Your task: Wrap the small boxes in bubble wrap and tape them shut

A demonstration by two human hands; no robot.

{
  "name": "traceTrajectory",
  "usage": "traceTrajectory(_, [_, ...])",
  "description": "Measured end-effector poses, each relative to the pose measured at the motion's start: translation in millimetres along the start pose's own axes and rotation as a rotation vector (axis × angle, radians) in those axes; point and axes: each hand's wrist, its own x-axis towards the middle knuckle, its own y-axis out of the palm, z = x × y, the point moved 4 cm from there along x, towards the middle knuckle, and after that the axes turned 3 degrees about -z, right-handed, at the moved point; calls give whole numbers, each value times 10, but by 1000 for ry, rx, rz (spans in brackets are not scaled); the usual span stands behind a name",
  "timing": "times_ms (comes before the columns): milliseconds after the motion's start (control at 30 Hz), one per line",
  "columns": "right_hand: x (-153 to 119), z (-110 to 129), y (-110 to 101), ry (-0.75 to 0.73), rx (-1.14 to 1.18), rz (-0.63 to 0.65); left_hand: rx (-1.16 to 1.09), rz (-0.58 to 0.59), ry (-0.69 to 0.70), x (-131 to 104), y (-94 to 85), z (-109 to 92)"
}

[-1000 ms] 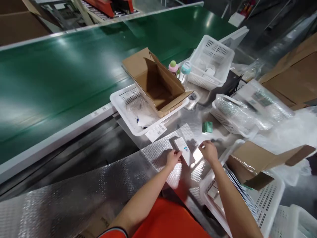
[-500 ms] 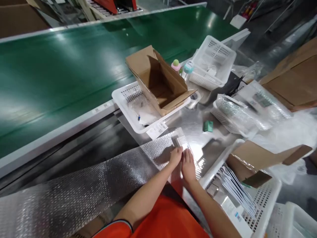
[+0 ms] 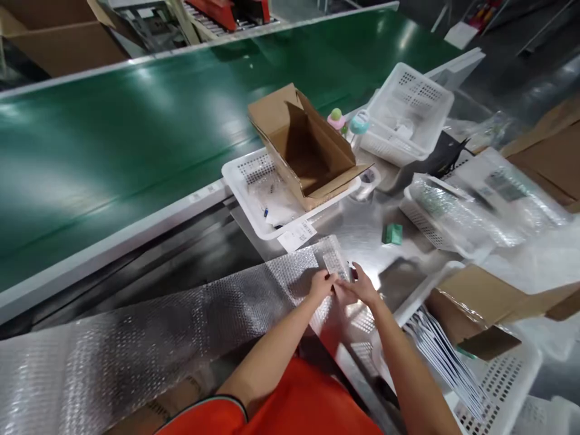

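Observation:
A long strip of bubble wrap (image 3: 235, 302) runs from the lower left onto the metal table. A small white box (image 3: 334, 262) lies at its far end, apparently under a layer of the wrap. My left hand (image 3: 321, 285) has its fingers closed on the wrap just below the box. My right hand (image 3: 362, 287) reaches in from the right, fingers stretched toward my left fingertips and thumb apart. A small dark red patch shows beside that thumb, too small to name. What lies under the fingertips is hidden.
An opened cardboard box (image 3: 312, 151) rests on a white tray (image 3: 247, 211) beside the green conveyor belt (image 3: 136, 145). A small green box (image 3: 393, 234) sits on the metal table (image 3: 357, 223). White baskets (image 3: 528, 362) stand to the right, one holding envelopes and a carton.
My right hand has shifted from lying beside the left to a spread pose with its thumb raised. The wrap now appears to cover the white box. The whole view has shifted slightly.

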Motion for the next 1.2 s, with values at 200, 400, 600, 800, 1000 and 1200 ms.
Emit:
traceTrajectory(200, [-217,286,363,53,-257,5,117,-94,-50,-68,-296,134])
traceTrajectory(400, [-369,440,501,53,-379,-79,243,-214,58,-173,-274,-2])
traceTrajectory(600, [-286,292,308,62,-445,-67,282,-169,78,-123,1,-158])
traceTrajectory(800, [-429,438,440,63,-533,-193,271,-164,89,-104,-97,-45])
traceTrajectory(1000, [-732,625,494,-22,-497,-214,209,-153,34,-129,-426,131])
traceTrajectory(1200, [-933,543,577,-100,-406,-161,49,-91,-129,-182,-649,235])
